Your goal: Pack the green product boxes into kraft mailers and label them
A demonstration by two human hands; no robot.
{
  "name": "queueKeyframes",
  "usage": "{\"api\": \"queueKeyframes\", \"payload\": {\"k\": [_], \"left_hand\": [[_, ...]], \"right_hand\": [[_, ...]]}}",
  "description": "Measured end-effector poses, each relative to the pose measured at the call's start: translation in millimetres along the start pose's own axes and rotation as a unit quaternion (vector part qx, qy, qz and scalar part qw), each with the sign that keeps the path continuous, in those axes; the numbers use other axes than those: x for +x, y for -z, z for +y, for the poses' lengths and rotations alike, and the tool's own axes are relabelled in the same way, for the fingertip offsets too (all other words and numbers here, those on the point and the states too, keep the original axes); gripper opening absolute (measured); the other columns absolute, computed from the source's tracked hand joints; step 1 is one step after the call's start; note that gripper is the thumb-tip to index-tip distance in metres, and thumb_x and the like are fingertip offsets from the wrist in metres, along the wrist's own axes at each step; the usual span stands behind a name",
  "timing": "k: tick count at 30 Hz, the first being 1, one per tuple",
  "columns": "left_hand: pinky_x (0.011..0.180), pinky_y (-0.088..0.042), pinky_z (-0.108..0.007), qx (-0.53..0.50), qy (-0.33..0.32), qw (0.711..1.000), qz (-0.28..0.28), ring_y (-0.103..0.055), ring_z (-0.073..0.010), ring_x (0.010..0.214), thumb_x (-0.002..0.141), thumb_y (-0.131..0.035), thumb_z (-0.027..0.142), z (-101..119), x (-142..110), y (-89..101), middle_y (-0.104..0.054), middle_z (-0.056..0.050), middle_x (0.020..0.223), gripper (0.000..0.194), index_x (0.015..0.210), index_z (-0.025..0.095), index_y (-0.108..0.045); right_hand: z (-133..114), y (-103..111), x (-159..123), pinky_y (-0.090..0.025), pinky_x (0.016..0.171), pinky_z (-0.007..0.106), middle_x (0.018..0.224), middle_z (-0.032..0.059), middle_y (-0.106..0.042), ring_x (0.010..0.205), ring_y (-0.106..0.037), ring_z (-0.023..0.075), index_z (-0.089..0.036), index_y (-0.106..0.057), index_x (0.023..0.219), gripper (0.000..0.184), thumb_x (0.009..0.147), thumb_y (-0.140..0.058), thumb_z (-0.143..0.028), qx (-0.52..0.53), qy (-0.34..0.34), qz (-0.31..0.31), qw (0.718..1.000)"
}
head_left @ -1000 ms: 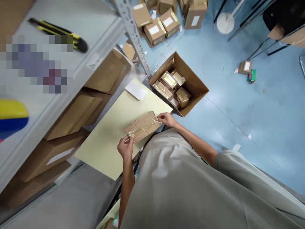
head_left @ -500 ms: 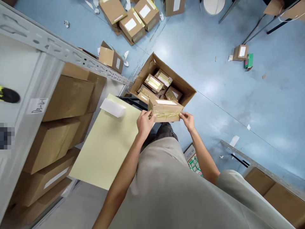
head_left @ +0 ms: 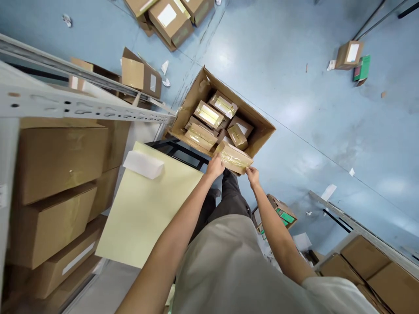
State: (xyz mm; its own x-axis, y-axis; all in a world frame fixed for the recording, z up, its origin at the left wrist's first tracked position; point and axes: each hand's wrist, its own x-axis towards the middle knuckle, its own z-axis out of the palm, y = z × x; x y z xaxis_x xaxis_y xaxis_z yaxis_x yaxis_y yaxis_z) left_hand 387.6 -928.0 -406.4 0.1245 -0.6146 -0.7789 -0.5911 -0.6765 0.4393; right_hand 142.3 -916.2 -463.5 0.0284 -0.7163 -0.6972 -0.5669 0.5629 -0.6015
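Both my hands hold a small taped cardboard box (head_left: 234, 158) out over the near rim of a large open carton (head_left: 260, 120) on the floor. My left hand (head_left: 215, 166) grips the box's left end, fingers closed on it. My right hand (head_left: 252, 175) pinches its right end. Inside the carton lie several similar small taped boxes (head_left: 209, 114). My arms reach forward past my grey shirt.
A pale yellow board (head_left: 150, 205) with a white paper pad (head_left: 143, 164) lies on the shelf to my left. Metal shelving (head_left: 81, 107) holds big brown boxes (head_left: 55, 152). Loose boxes (head_left: 170, 17) and paper scraps dot the blue floor; another shelf (head_left: 366, 257) stands at right.
I lifted the small taped box off the yellow board and carried it forward and down to the open carton's edge. My view swung towards the floor.
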Motion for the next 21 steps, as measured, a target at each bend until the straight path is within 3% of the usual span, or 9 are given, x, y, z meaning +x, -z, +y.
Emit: {"api": "queueKeyframes", "payload": {"k": [4,10,13,16,18,21], "left_hand": [[0.137,-0.038,-0.046,-0.023,0.014,1.0,-0.012,-0.05,-0.0395,0.163,0.09,-0.066,0.008,-25,45,-23.3,-0.05,-0.029,0.173,0.081,0.169,0.004,-0.046],[0.139,-0.036,-0.046,-0.021,0.043,0.999,-0.021,-0.045,-0.0406,0.166,0.087,-0.073,0.013,-63,96,-39.7,-0.05,-0.028,0.174,0.089,0.171,0.006,-0.044],[0.14,-0.031,-0.049,0.048,0.044,0.995,-0.071,-0.037,-0.0418,0.17,0.093,-0.069,0.019,-71,105,-46.8,-0.042,-0.031,0.177,0.085,0.171,0.0,-0.042],[0.143,-0.012,-0.063,0.153,0.046,0.981,-0.109,-0.019,-0.0494,0.175,0.101,-0.065,0.032,-72,99,-56.4,-0.033,-0.035,0.18,0.076,0.165,-0.007,-0.051],[0.14,0.002,-0.072,0.201,0.038,0.973,-0.108,-0.008,-0.0539,0.175,0.103,-0.065,0.049,-72,90,-61.7,-0.028,-0.034,0.183,0.079,0.161,-0.003,-0.058],[0.138,0.005,-0.077,0.218,0.0,0.97,-0.104,0.0,-0.0561,0.175,0.097,-0.072,0.068,-75,79,-64.3,-0.017,-0.027,0.188,0.095,0.166,0.005,-0.057]], "right_hand": [[7,-16,23,-0.064,0.082,0.041,0.085,0.0144,-0.081,0.09,-0.077,0.0318,-0.02,-0.073,0.09,0.062,0.096,-0.048,-0.076,-0.039,-0.065,0.008,0.997],[7,-51,48,-0.064,0.089,0.041,0.099,0.016,-0.086,0.104,-0.082,0.0346,-0.019,-0.078,0.106,0.046,0.103,-0.061,-0.061,-0.132,-0.146,-0.052,0.979],[5,-66,61,-0.063,0.091,0.039,0.101,0.0182,-0.086,0.109,-0.082,0.0365,-0.016,-0.079,0.108,0.038,0.103,-0.069,-0.052,-0.184,-0.193,-0.096,0.959],[1,-75,84,-0.061,0.101,0.041,0.119,0.0242,-0.084,0.121,-0.079,0.0393,-0.011,-0.078,0.12,0.037,0.104,-0.071,-0.044,-0.225,-0.217,-0.115,0.943],[-4,-79,109,-0.056,0.113,0.043,0.144,0.0282,-0.074,0.136,-0.072,0.0391,-0.008,-0.068,0.143,0.049,0.107,-0.067,-0.042,-0.252,-0.206,-0.099,0.94],[-10,-86,158,-0.042,0.13,0.048,0.178,0.0323,-0.039,0.165,-0.044,0.0401,-0.006,-0.044,0.168,0.075,0.108,-0.066,-0.045,-0.332,-0.161,-0.052,0.928]]}}
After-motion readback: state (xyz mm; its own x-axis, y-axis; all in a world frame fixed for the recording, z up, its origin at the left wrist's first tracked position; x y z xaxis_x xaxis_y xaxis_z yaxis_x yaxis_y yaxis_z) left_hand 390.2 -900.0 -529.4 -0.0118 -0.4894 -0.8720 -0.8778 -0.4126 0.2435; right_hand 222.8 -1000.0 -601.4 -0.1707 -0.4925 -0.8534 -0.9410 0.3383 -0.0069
